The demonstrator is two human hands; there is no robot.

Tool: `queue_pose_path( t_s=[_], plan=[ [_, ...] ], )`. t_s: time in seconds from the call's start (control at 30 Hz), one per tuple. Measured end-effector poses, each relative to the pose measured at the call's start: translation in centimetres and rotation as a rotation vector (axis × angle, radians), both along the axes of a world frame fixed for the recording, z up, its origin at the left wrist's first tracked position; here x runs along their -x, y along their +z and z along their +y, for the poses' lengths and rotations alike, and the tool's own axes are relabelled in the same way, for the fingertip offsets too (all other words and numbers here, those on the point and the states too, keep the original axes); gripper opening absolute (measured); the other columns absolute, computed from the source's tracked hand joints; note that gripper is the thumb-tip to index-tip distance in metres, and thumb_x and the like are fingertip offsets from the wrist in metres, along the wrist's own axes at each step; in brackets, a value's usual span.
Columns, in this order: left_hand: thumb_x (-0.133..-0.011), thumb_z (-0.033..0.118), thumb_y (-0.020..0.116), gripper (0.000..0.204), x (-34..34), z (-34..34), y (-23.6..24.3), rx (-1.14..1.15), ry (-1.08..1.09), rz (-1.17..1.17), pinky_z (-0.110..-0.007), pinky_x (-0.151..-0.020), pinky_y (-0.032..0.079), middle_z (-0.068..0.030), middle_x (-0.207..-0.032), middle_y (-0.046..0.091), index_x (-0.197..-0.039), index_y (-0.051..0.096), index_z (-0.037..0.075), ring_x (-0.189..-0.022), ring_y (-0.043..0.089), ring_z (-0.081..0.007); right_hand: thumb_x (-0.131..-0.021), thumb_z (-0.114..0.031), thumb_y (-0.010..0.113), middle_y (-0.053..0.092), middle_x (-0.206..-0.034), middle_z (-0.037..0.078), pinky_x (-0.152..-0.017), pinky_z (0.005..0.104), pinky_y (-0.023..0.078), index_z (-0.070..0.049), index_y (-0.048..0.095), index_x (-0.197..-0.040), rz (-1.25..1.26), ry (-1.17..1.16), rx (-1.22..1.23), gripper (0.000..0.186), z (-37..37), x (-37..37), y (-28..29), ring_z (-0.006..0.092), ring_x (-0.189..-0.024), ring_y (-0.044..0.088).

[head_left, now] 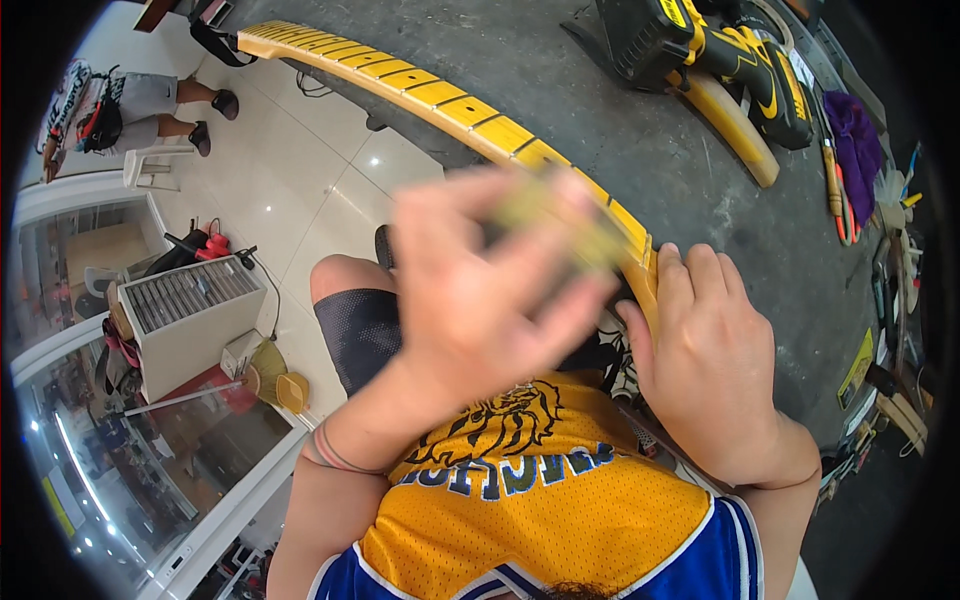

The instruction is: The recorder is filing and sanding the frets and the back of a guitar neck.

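Observation:
A guitar neck [436,97] of light yellow wood, with dark fret lines and dot inlays, runs from the far left toward me along the bench edge. My right hand [708,350] is closed round its near end, just past the nut, the thumb on the near side. Over the fretboard, my left hand [480,275] is smeared by motion and closed on a yellowish, block-like pad [560,222]. The blur hides the exact kind of pad. It covers part of the fretboard near my right hand.
The neck lies along the edge of a dark grey workbench [520,65]. On the bench are a yellow-and-black cordless drill [740,60], a curved wooden piece [728,130], a purple cloth [852,128] and several hand tools. At left, a person [130,105] stands on the tiled floor near a white cabinet [185,320].

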State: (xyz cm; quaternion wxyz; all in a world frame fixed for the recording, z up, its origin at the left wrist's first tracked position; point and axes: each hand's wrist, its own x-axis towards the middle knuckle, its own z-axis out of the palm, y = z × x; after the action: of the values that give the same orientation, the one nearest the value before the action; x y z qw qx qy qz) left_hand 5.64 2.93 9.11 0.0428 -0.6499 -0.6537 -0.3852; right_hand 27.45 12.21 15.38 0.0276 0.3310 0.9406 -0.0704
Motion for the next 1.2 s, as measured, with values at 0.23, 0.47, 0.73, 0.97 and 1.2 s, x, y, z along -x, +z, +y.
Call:
queue_pose_path(
  t_s=[0.23, 0.47, 0.73, 0.97, 1.2],
  plan=[
    [-0.08, 0.023, 0.104, 0.078, 3.2, 0.9, -0.7, -0.068, 0.162, 0.038, -0.043, -0.098, 0.059, -0.0216, -0.14, 0.07, -0.154, 0.082, 0.012, -0.117, 0.066, -0.0338, -0.098, -0.021, 0.087, 0.069, -0.117, 0.018, -0.078, 0.039, 0.069, 0.013, 0.071, -0.137, 0.012, -0.005, -0.027, 0.054, -0.3, 0.3, -0.1, 0.0327, -0.109, 0.073],
    [-0.078, 0.027, 0.105, 0.073, 0.9, 0.9, 0.5, 0.024, 0.009, 0.064, -0.041, -0.098, 0.059, -0.0189, -0.132, 0.071, -0.147, 0.086, 0.011, -0.117, 0.068, -0.0333, -0.099, -0.02, 0.085, 0.069, -0.117, 0.018, -0.078, 0.0379, 0.069, 0.013, 0.072, -0.136, -0.008, 0.001, -0.032, 0.052, -0.2, 0.0, -0.2, 0.0315, -0.109, 0.073],
    [-0.081, 0.026, 0.102, 0.069, -1.8, 0.0, 1.2, 0.07, -0.093, -0.016, -0.041, -0.097, 0.06, -0.0168, -0.137, 0.074, -0.146, 0.086, 0.013, -0.119, 0.067, -0.0339, -0.099, -0.018, 0.086, 0.069, -0.118, 0.017, -0.079, 0.0371, 0.069, 0.013, 0.072, -0.138, -0.005, 0.02, -0.024, 0.052, -0.1, -0.1, -0.3, 0.0308, -0.109, 0.074],
    [-0.088, 0.018, 0.101, 0.063, 6.6, 2.4, -0.5, -0.092, 0.276, 0.034, -0.043, -0.098, 0.059, -0.0158, -0.127, 0.073, -0.148, 0.084, 0.011, -0.117, 0.068, -0.0306, -0.098, -0.017, 0.086, 0.068, -0.118, 0.017, -0.08, 0.0388, 0.068, 0.012, 0.072, -0.14, -0.001, 0.003, -0.041, 0.053, -0.4, 0.3, -0.1, 0.0324, -0.108, 0.073],
    [-0.084, 0.02, 0.101, 0.063, 6.6, 2.7, -0.6, -0.137, 0.138, 0.088, -0.044, -0.1, 0.058, -0.013, -0.126, 0.074, -0.144, 0.085, 0.009, -0.114, 0.068, -0.0317, -0.099, -0.015, 0.085, 0.068, -0.116, 0.018, -0.08, 0.0403, 0.067, 0.01, 0.072, -0.144, -0.001, 0.028, -0.039, 0.053, -0.2, 0.2, 0.0, 0.0334, -0.107, 0.073]
  ],
)
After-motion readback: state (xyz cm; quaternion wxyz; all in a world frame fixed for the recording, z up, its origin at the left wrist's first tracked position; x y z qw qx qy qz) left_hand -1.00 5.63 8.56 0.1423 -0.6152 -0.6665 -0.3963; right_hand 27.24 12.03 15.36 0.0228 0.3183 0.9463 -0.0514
